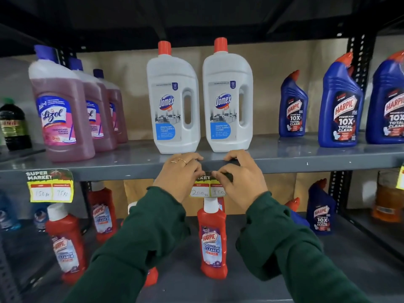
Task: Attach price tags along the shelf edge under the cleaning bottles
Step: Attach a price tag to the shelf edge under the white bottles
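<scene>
Two white Domex bottles [175, 101] with red caps stand side by side on the grey shelf [295, 158]. Right below them, a yellow price tag [207, 190] hangs against the shelf's front edge. My left hand [179, 173] and my right hand [240, 173] both pinch the tag's top against the edge, fingers curled over the shelf lip. The hands cover most of the tag's upper part. Another price tag [50, 185] is fixed to the edge further left, under the pink Lizol bottles [63, 112].
Blue Harpic bottles [340, 106] stand on the same shelf at the right, and a dark bottle [14, 125] at the far left. Red Harpic bathroom cleaner bottles [213, 241] fill the shelf below. A yellow tag corner [401, 178] shows at the right edge.
</scene>
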Demonstrator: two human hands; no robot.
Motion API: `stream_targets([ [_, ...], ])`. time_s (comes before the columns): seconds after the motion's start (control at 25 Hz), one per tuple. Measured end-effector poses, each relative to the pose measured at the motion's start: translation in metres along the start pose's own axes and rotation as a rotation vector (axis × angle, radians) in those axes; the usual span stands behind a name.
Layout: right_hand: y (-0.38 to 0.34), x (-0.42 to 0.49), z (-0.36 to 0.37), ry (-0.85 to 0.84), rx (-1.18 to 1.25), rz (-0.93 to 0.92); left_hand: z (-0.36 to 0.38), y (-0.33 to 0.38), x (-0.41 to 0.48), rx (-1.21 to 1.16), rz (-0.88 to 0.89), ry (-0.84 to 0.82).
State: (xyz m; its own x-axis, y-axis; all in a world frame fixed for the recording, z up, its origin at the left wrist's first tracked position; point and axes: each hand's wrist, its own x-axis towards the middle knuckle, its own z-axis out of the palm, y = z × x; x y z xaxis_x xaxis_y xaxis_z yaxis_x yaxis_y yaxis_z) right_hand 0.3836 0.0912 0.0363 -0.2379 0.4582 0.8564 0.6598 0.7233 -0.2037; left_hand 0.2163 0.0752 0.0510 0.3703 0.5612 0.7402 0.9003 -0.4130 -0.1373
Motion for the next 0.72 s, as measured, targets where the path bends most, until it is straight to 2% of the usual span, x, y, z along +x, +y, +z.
stream_targets([
  [0.2,-0.008,0.007,-0.001,0.097,0.020,0.090,-0.004,0.003,0.006,-0.010,-0.088,0.040],
  [0.36,-0.012,0.008,0.002,0.096,0.008,0.152,-0.004,0.005,0.010,0.026,-0.137,0.036],
  [0.48,-0.013,0.012,-0.003,0.083,0.053,0.216,-0.009,0.009,0.009,-0.132,-0.217,0.097],
  [0.6,-0.009,0.019,-0.005,-0.024,-0.062,0.229,-0.002,0.008,0.005,-0.149,-0.160,0.166],
  [0.72,-0.004,0.020,0.001,-0.064,-0.206,0.248,0.005,0.011,0.004,-0.146,-0.266,0.199],
])
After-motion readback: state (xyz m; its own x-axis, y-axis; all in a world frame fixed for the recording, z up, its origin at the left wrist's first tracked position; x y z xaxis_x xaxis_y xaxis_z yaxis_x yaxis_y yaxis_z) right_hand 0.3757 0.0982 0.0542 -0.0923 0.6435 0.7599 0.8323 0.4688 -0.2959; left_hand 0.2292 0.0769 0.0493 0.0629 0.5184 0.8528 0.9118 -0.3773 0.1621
